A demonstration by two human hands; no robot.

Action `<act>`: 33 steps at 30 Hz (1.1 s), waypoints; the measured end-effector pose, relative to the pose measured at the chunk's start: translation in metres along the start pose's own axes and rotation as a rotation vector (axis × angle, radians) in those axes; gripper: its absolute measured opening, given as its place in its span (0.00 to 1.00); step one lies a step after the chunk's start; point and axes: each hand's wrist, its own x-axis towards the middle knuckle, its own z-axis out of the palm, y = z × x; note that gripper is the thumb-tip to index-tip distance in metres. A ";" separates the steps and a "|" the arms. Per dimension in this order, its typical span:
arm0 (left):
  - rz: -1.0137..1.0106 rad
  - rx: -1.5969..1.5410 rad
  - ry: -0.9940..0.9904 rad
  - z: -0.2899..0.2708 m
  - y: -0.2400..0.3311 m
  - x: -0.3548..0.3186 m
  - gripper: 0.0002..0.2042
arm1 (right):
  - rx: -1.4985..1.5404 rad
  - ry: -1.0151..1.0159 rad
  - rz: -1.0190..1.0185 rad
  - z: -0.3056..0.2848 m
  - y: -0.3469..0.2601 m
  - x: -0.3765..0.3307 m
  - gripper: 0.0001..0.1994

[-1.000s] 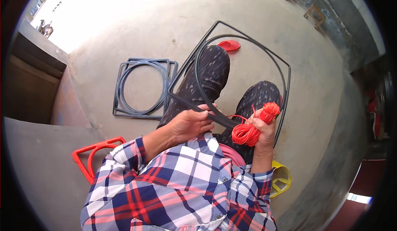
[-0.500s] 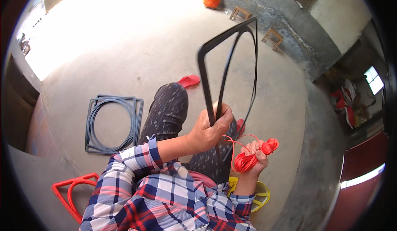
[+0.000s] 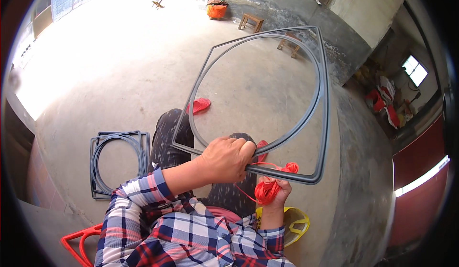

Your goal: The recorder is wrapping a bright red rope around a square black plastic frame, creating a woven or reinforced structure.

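My left hand [image 3: 227, 159] is closed on the lower edge of a dark grey square frame with a round opening [image 3: 319, 172]. The frame stands tilted up in front of my knees. In my right hand [image 3: 282, 189], just below the frame's lower right part, is a bundle of red cord [image 3: 266, 192], partly hidden by fingers and frame. A loose strand of the cord loops toward my left hand. Several similar grey frames [image 3: 99, 189] lie stacked on the floor to the left of my legs.
A red frame [image 3: 71, 245] sits at the lower left, and a yellow openwork object [image 3: 297, 229] is beside my right forearm. Red slippers [image 3: 198, 105] are at my feet. Wooden stools [image 3: 251, 22] and an orange bag [image 3: 217, 10] stand by the far wall.
The frame has turned from nearly edge-on to facing me, and my left hand has moved left and down with it. My right hand has shifted slightly left, still holding the cord.
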 end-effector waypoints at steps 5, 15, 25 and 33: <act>-0.001 0.164 -0.068 0.020 -0.004 -0.023 0.15 | -0.041 0.029 0.051 -0.008 0.000 0.003 0.06; 0.040 0.213 -0.146 0.040 -0.006 -0.046 0.13 | -0.003 0.014 0.089 -0.031 0.003 -0.001 0.06; 0.060 0.225 -0.046 0.052 -0.009 -0.051 0.08 | 0.047 -0.014 0.161 -0.037 0.004 0.001 0.07; 0.078 0.218 -0.073 0.049 -0.006 -0.062 0.15 | 0.035 0.117 0.181 -0.029 0.015 -0.005 0.07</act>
